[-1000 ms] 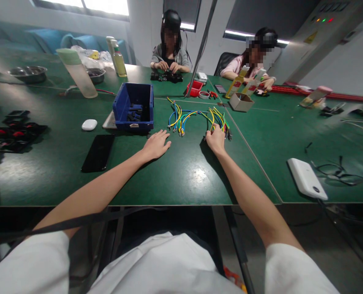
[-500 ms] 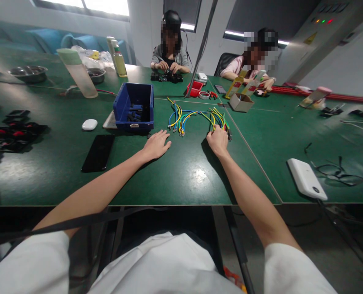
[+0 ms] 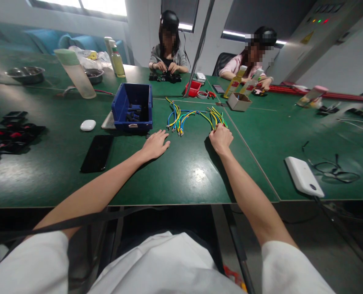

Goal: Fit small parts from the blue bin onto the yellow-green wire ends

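My left hand point(image 3: 154, 145) lies flat on the green table with its fingers stretched out. It holds nothing, and its fingertips are just short of a loose bunch of blue, yellow and green wires point(image 3: 178, 118) with metal ring ends. On the right, my right hand point(image 3: 221, 139) is closed over the near ends of a second bunch of wires point(image 3: 217, 117) in yellow, blue and green. The fingers hide those ends. Behind my left hand stands a blue plastic bin point(image 3: 133, 125) with dark blue and black parts inside.
A black phone point(image 3: 96, 154) and a white case point(image 3: 87, 125) lie to the left, near a pile of black and red parts point(image 3: 14, 132). A white power bank point(image 3: 304, 177) and glasses point(image 3: 336, 171) lie right. Two people work across the table, beyond a small box point(image 3: 239, 102).
My right hand has shifted slightly right over the wire ends and now covers more of them. My left hand stays in place. The whole view has moved slightly.
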### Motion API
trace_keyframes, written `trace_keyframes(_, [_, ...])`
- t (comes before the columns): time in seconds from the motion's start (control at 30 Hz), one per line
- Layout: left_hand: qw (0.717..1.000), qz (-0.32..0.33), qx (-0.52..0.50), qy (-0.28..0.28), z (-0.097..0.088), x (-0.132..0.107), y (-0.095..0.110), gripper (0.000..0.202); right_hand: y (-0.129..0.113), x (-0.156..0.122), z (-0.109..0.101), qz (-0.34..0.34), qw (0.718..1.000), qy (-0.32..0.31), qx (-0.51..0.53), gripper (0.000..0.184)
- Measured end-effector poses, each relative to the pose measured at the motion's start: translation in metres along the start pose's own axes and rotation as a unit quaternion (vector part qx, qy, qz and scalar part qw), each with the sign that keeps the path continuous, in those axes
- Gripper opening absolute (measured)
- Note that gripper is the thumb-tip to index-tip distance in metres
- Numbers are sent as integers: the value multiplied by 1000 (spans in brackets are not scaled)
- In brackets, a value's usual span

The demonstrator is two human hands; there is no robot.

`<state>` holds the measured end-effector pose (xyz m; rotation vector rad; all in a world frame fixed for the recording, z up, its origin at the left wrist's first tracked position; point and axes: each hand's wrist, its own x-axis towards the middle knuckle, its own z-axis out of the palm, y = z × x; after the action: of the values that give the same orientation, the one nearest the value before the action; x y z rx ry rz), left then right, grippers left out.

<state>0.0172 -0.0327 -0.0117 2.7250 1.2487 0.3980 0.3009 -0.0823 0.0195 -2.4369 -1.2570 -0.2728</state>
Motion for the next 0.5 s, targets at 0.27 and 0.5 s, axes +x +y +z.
trace_keyframes(0.27, [1000,-2,-4,1,-1,0,1,53,6,4,10,-6,1000,-10,6,31])
trace_keyframes(0.5, [1000,-1,-6,2,-1,-1,1,53,10,5,15,-25,999,12,17,31])
